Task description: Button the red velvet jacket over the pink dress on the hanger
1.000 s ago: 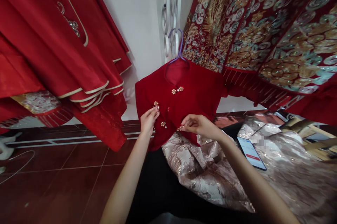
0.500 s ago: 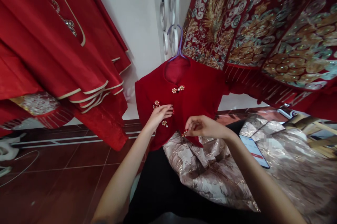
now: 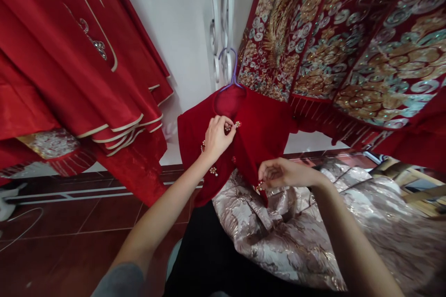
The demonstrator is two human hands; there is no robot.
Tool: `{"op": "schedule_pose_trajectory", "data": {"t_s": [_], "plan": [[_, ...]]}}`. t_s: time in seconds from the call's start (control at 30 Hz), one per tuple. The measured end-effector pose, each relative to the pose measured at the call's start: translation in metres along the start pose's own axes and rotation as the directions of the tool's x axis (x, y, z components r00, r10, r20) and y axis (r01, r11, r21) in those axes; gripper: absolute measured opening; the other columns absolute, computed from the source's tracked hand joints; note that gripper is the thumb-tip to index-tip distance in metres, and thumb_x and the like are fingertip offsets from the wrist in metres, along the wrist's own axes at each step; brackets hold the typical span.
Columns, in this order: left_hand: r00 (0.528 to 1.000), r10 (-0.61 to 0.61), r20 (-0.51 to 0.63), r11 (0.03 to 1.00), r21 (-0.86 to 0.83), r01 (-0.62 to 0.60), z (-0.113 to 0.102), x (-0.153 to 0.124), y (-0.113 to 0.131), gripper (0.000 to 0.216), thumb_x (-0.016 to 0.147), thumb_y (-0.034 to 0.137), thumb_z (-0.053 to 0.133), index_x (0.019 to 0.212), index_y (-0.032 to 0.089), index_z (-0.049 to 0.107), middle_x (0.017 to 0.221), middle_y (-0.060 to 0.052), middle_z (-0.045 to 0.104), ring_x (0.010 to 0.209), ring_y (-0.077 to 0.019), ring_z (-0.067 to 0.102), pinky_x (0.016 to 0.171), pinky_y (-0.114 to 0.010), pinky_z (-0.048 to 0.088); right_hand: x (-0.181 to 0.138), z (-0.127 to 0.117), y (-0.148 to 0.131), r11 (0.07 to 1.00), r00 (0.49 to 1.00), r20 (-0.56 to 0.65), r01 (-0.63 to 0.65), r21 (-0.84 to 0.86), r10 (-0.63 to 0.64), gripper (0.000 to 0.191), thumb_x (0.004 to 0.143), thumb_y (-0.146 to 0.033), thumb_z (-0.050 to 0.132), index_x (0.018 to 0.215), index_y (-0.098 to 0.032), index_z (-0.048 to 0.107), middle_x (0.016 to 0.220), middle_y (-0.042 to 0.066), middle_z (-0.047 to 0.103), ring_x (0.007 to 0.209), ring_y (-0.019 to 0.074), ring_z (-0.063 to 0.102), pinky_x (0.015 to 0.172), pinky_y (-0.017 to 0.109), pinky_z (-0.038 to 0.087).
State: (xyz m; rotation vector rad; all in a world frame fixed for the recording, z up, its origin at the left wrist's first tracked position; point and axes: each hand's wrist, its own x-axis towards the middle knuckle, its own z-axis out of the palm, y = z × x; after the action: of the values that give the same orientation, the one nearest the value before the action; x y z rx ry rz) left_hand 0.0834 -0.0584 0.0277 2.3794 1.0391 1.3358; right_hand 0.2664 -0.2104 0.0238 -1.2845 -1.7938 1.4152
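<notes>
A small red jacket (image 3: 265, 125) with pearl and gold flower clasps hangs on a purple hanger (image 3: 228, 69) hooked to white metal scrollwork. My left hand (image 3: 216, 138) is up at the collar, fingers closed around the top clasp (image 3: 237, 124). My right hand (image 3: 280, 174) pinches the jacket's lower front flap near a gold clasp (image 3: 259, 187) and pulls it toward the right. Two more clasps (image 3: 212, 171) show on the left front panel below my left hand.
Plain red robes with cream trim (image 3: 87, 83) hang at the left. Red garments with heavy gold and silver embroidery (image 3: 348, 41) hang at the right. A pale brocade cloth (image 3: 296, 241) lies below over black fabric. Dark red floor tiles (image 3: 69, 241) spread to the left.
My left hand has risen from the middle clasps to the collar clasp. My right hand has drawn the lower flap rightward, and the phone on the brocade is out of sight.
</notes>
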Motion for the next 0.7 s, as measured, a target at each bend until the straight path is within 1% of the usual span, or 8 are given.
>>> {"op": "schedule_pose_trajectory", "data": {"t_s": [0.03,0.1,0.2,0.33,0.47,0.57,0.6,0.7], "plan": [[0.997,0.075,0.007,0.994,0.083,-0.076,-0.003,0.003,0.0,0.02,0.084,0.033,0.057,0.095,0.018,0.064,0.093,-0.008,0.06,0.09,-0.0223,0.052,0.082,-0.034,0.042,-0.001,-0.001,0.0,1.0,1.0,-0.003,-0.001,0.006,0.001,0.018,0.071,-0.03,0.07,0.082,-0.018,0.065,0.077,0.002,0.069,0.07,0.0129,0.064,0.064,0.024,0.049],[0.981,0.174,0.091,0.961,0.201,-0.189,-0.008,0.01,-0.003,0.022,0.085,0.032,0.055,0.099,0.019,0.064,0.097,-0.01,0.056,0.095,-0.0252,0.048,0.082,-0.037,0.041,-0.003,-0.003,0.0,1.0,1.0,-0.013,0.001,0.003,-0.001,0.018,0.071,-0.03,0.07,0.083,-0.017,0.064,0.077,0.002,0.069,0.07,0.0128,0.064,0.064,0.024,0.049],[0.946,0.229,0.23,0.923,0.257,-0.286,-0.013,0.02,-0.009,0.021,0.087,0.033,0.051,0.093,0.019,0.066,0.099,-0.011,0.055,0.098,-0.0268,0.046,0.083,-0.039,0.039,-0.003,-0.004,0.001,1.0,0.999,-0.037,0.017,-0.01,-0.018,0.017,0.073,-0.03,0.07,0.083,-0.018,0.062,0.076,0.002,0.069,0.069,0.0119,0.063,0.063,0.023,0.049],[0.894,0.293,0.34,0.924,0.139,-0.356,-0.021,0.029,-0.011,0.016,0.086,0.032,0.053,0.089,0.02,0.063,0.097,-0.007,0.06,0.099,-0.0237,0.05,0.098,-0.045,0.03,0.0,-0.005,0.003,0.997,0.994,-0.081,0.068,-0.033,-0.071,0.018,0.076,-0.029,0.066,0.09,-0.018,0.064,0.082,0.003,0.07,0.075,0.0135,0.064,0.068,0.026,0.051],[0.854,0.353,0.382,0.927,-0.018,-0.375,-0.025,0.032,-0.012,0.012,0.087,0.027,0.051,0.086,0.021,0.061,0.078,-0.001,0.061,0.084,-0.0175,0.057,0.11,-0.047,0.018,0.011,-0.001,0.007,0.986,0.945,-0.288,0.132,-0.101,-0.157,0.021,0.08,-0.033,0.062,0.094,-0.019,0.065,0.087,0.005,0.069,0.082,0.0161,0.065,0.077,0.031,0.053],[0.84,0.392,0.375,0.913,-0.043,-0.407,-0.02,0.033,-0.016,0.011,0.086,0.023,0.05,0.086,0.022,0.061,0.069,0.001,0.059,0.076,-0.0157,0.059,0.111,-0.043,0.023,0.03,0.005,0.002,0.948,0.858,-0.423,0.201,-0.247,-0.292,0.023,0.081,-0.035,0.061,0.099,-0.02,0.063,0.102,0.006,0.066,0.096,0.0186,0.063,0.091,0.038,0.049],[0.818,0.423,0.391,0.89,-0.007,-0.457,-0.017,0.033,-0.018,0.014,0.087,0.019,0.047,0.089,0.022,0.06,0.068,0.001,0.059,0.074,-0.0154,0.059,0.111,-0.042,0.025,0.038,0.007,-0.002,0.922,0.803,-0.477,0.221,-0.319,-0.357,0.027,0.082,-0.035,0.061,0.104,-0.021,0.061,0.109,0.007,0.064,0.103,0.0202,0.06,0.096,0.041,0.046],[0.74,0.468,0.482,0.758,0.211,-0.617,-0.01,0.034,-0.017,0.026,0.089,0.009,0.034,0.099,0.015,0.057,0.079,-0.005,0.065,0.08,-0.0171,0.062,0.107,-0.041,0.032,0.072,0.01,-0.022,0.847,0.587,-0.624,0.237,-0.476,-0.515,0.037,0.086,-0.04,0.055,0.117,-0.019,0.053,0.125,0.012,0.055,0.123,0.024,0.048,0.107,0.045,0.035]]}}
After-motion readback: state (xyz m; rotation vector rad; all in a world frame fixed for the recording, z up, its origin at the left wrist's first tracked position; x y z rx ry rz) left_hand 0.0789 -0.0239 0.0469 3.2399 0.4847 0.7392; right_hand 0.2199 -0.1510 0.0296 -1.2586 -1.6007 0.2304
